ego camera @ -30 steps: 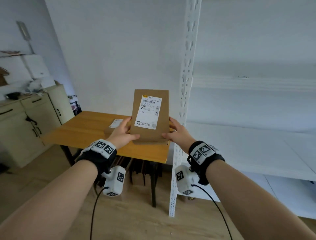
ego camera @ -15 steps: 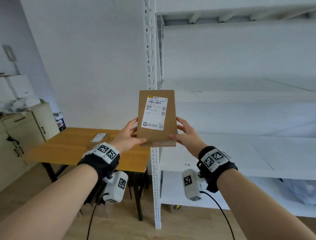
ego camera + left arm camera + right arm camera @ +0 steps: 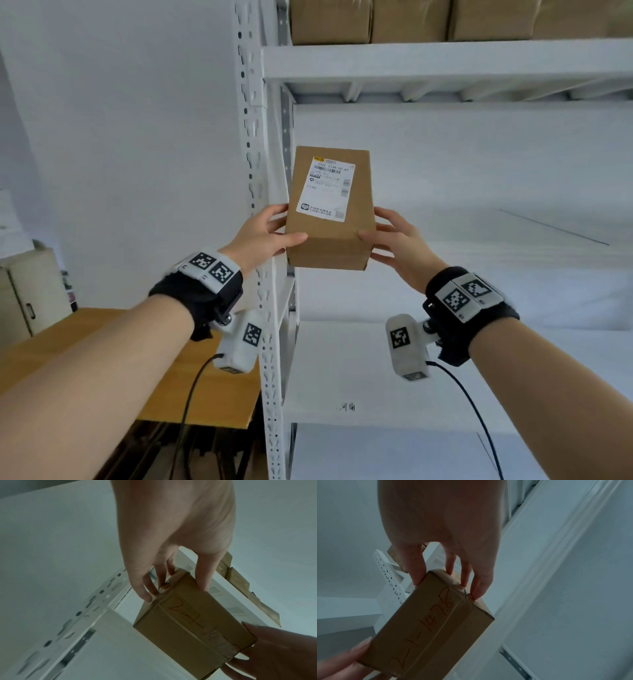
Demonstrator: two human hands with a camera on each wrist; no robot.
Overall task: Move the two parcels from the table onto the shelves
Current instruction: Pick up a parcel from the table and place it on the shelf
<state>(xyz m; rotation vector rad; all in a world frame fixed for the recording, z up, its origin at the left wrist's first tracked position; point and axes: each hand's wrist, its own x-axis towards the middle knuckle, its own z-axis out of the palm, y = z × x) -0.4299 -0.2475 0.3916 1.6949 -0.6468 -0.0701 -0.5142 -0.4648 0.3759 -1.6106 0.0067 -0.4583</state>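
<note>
Cardboard parcel (image 3: 329, 209) sits gripped between my left hand (image 3: 262, 234) and right hand (image 3: 397, 241), fingers clasping its sides, raised before the white shelves (image 3: 445, 61).

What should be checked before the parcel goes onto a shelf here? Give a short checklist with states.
1. Left hand grips the parcel: ok.
2. Right hand grips its other side: ok.
3. Parcel clear of the shelf upright: cannot tell; it overlaps it in the head view.
4. Free shelf board behind the parcel: ok.
5. Top shelf free: not ok, cardboard boxes fill it.
6. Second parcel on the table: cannot tell, out of view.
</note>
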